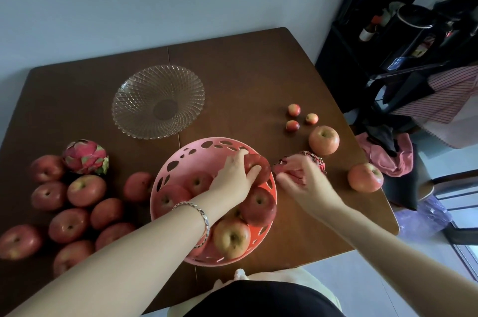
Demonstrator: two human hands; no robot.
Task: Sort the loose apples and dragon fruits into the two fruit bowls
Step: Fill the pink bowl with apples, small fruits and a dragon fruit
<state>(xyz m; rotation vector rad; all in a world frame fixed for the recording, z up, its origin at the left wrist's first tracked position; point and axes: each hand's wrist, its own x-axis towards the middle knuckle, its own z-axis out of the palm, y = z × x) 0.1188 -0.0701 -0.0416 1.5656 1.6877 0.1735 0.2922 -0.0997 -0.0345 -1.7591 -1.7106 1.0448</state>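
Right, quick notes as I go:

L hand: my left hand (236, 171) is inside the pink bowl (165, 182), fingers wrapped on a dark red apple (258, 166) at the far right rim. It sits against the wall, nearly down.

R hand: my right hand (301, 178) is on the table (245, 78) just beside the bowl, fingers curled round a dragon fruit (313, 159); mostly hidden by my knuckles, so can't tell if I've got real grip yet.

How to do it well: I'd lower the apple into the gap by the rim, not drop it on the others (bruises), then open fingers once it rests. Dragon fruit should go to the glass bowl (158, 102), which holds nothing, w/ palm under it.

Apple axis: round, no real long axis; stem end hidden under my fingers.

Dragon fruit axis: too covered to tell. The other dragon fruit (85, 157), far left, shows its scaly end up toward me.

Left to sort: approx. ten apples at left (86, 190), two at right (323, 140).
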